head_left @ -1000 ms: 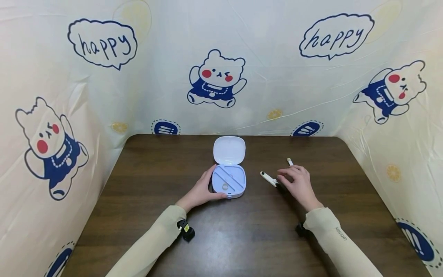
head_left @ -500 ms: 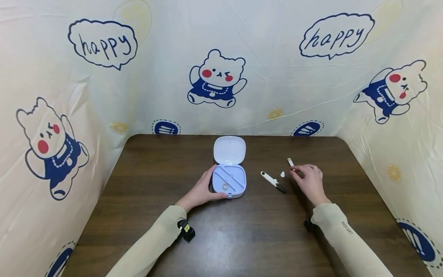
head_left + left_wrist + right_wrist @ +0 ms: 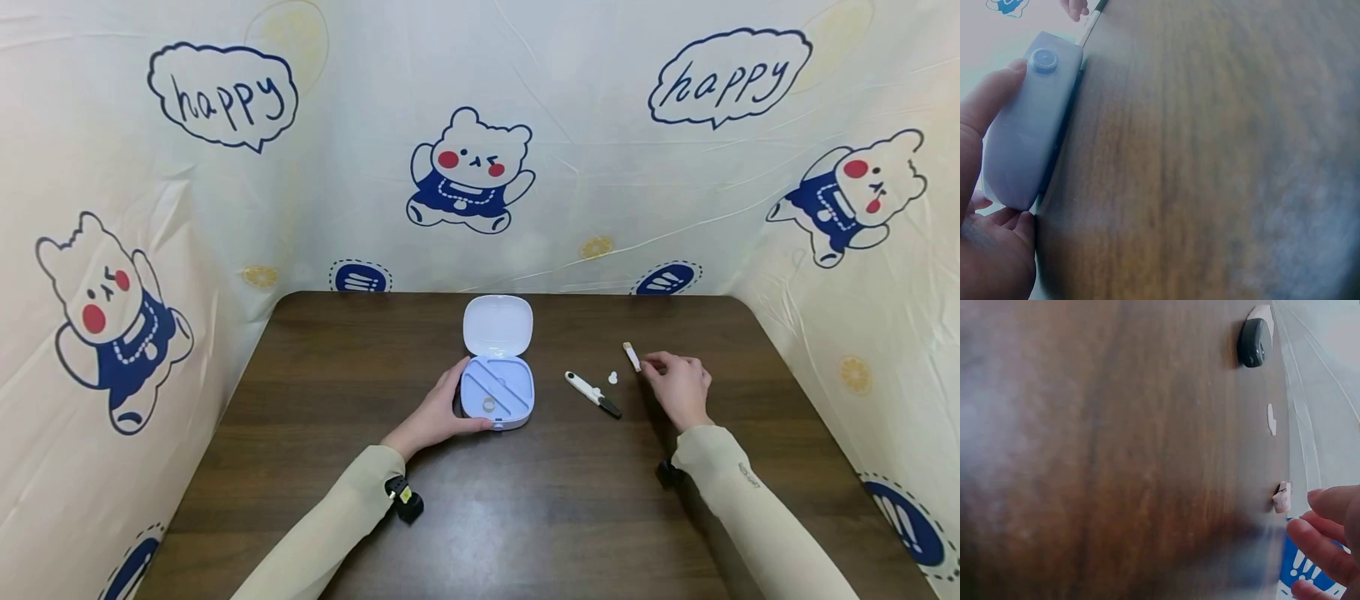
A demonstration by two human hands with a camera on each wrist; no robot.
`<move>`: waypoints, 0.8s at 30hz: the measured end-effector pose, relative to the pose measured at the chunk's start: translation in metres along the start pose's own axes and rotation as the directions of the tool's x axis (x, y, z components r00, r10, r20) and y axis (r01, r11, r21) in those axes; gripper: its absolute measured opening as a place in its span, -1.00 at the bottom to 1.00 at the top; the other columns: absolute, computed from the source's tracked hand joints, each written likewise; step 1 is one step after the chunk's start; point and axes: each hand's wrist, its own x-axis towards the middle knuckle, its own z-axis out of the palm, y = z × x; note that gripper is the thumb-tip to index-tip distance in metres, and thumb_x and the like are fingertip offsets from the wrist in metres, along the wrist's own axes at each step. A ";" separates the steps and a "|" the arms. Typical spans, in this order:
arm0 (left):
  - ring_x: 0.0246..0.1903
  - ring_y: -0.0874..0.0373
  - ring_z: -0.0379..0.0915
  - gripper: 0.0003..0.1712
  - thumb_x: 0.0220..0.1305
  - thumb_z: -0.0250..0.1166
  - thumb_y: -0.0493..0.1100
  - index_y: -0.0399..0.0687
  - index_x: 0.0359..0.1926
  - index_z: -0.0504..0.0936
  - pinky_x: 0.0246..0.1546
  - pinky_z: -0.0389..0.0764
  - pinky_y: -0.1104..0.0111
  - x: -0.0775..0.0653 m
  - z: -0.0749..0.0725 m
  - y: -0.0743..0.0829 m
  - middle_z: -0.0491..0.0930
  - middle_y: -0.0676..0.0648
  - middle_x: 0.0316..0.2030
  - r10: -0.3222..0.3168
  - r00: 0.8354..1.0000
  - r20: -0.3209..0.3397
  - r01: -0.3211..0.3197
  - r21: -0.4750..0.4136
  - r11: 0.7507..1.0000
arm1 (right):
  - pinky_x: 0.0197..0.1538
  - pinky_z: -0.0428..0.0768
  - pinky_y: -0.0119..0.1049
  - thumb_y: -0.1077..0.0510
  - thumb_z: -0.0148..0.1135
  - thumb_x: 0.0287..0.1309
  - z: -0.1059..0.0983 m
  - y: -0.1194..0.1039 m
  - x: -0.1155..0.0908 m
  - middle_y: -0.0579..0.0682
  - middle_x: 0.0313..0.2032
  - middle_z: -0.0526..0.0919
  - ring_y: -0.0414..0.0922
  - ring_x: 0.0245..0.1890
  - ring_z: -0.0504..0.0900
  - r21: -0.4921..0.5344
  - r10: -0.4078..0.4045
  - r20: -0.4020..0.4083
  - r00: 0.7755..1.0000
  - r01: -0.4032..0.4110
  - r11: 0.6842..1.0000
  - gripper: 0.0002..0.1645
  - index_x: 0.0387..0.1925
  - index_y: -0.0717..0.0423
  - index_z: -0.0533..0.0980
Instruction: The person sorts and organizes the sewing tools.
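My left hand (image 3: pixel 435 412) grips a light-blue box (image 3: pixel 497 389) with a raised lid (image 3: pixel 497 325), thumb at its front and fingers round the left side. Diagonal dividers cross the box, and a small beige round thing (image 3: pixel 489 404) lies in its front part. In the left wrist view the thumb (image 3: pixel 1004 87) lies near a round button (image 3: pixel 1044 60) on the front wall. My right hand (image 3: pixel 678 387) hovers by a small white stick-like piece (image 3: pixel 632 357). In the right wrist view, thumb and fingers are parted and apart from that piece (image 3: pixel 1282 499).
Between box and right hand lie a slim white tool with a black end (image 3: pixel 592 394) and a tiny white piece (image 3: pixel 612 377). All rest on a dark wooden table (image 3: pixel 480 517). A printed curtain (image 3: pixel 480 83) hangs behind and at both sides.
My right hand has moved right, away from the white-and-black tool to the white stick-like piece. The tiny white piece has come into view where it was. My left hand keeps its hold.
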 end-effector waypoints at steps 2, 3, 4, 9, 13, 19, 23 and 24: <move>0.56 -0.08 0.01 0.44 0.04 0.64 0.22 0.09 0.69 -0.14 0.51 0.15 -0.08 0.000 0.000 0.000 0.01 -0.18 0.61 -0.001 1.000 0.001 0.001 -0.002 1.000 | 0.25 0.08 0.43 0.08 0.31 0.41 0.001 0.001 0.002 0.24 -0.08 0.78 0.35 0.14 0.38 -0.010 0.024 0.022 0.999 -0.024 1.000 -0.72 -0.03 0.20 0.72; 0.56 -0.08 0.01 0.44 0.05 0.63 0.22 0.09 0.69 -0.14 0.51 0.15 -0.08 0.000 0.000 0.000 0.01 -0.18 0.61 -0.001 1.000 0.001 0.001 -0.002 1.000 | 0.25 0.08 0.43 0.06 0.32 0.42 0.001 0.001 0.003 0.24 -0.07 0.77 0.36 0.14 0.38 -0.017 0.036 0.036 0.999 -0.036 0.999 -0.71 -0.03 0.19 0.72; 0.56 -0.08 0.01 0.44 0.05 0.63 0.23 0.10 0.69 -0.14 0.51 0.15 -0.08 0.000 0.000 0.000 0.01 -0.18 0.61 -0.001 1.000 0.002 0.001 -0.001 1.000 | 0.24 0.08 0.44 0.04 0.32 0.41 0.002 0.002 0.004 0.24 -0.06 0.77 0.36 0.15 0.37 -0.024 0.045 0.048 0.998 -0.044 0.999 -0.69 -0.03 0.19 0.72; 0.56 -0.09 0.01 0.44 0.04 0.64 0.23 0.08 0.69 -0.14 0.50 0.16 -0.09 0.000 0.000 -0.001 0.01 -0.18 0.61 -0.001 1.000 0.000 0.001 -0.004 1.000 | 0.24 0.07 0.43 -0.01 0.33 0.41 0.005 0.003 0.006 0.25 -0.05 0.77 0.37 0.15 0.34 -0.048 0.072 0.089 0.993 -0.068 0.997 -0.65 -0.03 0.19 0.72; 0.56 -0.10 0.02 0.44 0.04 0.63 0.24 0.07 0.69 -0.14 0.49 0.18 -0.10 0.000 0.000 0.000 0.01 -0.19 0.61 -0.005 1.000 0.000 0.005 -0.005 1.000 | 0.24 0.07 0.43 0.01 0.33 0.40 0.006 0.001 0.007 0.23 -0.08 0.77 0.38 0.15 0.34 -0.055 0.078 0.105 0.991 -0.072 0.996 -0.66 -0.04 0.20 0.71; 0.56 -0.10 0.02 0.45 0.03 0.64 0.24 0.08 0.69 -0.13 0.50 0.18 -0.09 0.000 -0.001 0.001 0.00 -0.18 0.61 -0.006 1.000 -0.001 0.006 -0.002 1.000 | 0.25 0.06 0.44 0.06 0.33 0.40 0.005 -0.001 0.009 0.21 -0.13 0.77 0.35 0.12 0.36 -0.057 0.081 0.120 0.989 -0.074 0.996 -0.70 -0.05 0.21 0.71; 0.56 -0.11 0.01 0.45 0.03 0.64 0.24 0.07 0.69 -0.13 0.49 0.18 -0.09 -0.001 -0.001 0.001 0.00 -0.19 0.61 -0.004 1.000 -0.001 0.004 -0.008 1.000 | 0.26 0.06 0.44 0.08 0.32 0.40 0.005 -0.001 0.009 0.20 -0.15 0.77 0.33 0.10 0.39 -0.067 0.083 0.121 0.989 -0.075 0.995 -0.71 -0.05 0.21 0.71; 0.56 -0.11 0.01 0.45 0.03 0.64 0.24 0.07 0.69 -0.13 0.49 0.18 -0.09 -0.001 -0.001 0.001 0.00 -0.19 0.61 -0.005 1.000 0.000 0.005 -0.008 1.000 | 0.26 0.06 0.45 0.08 0.32 0.40 0.006 -0.001 0.009 0.20 -0.15 0.78 0.33 0.10 0.40 -0.070 0.082 0.122 0.989 -0.074 0.995 -0.72 -0.05 0.21 0.71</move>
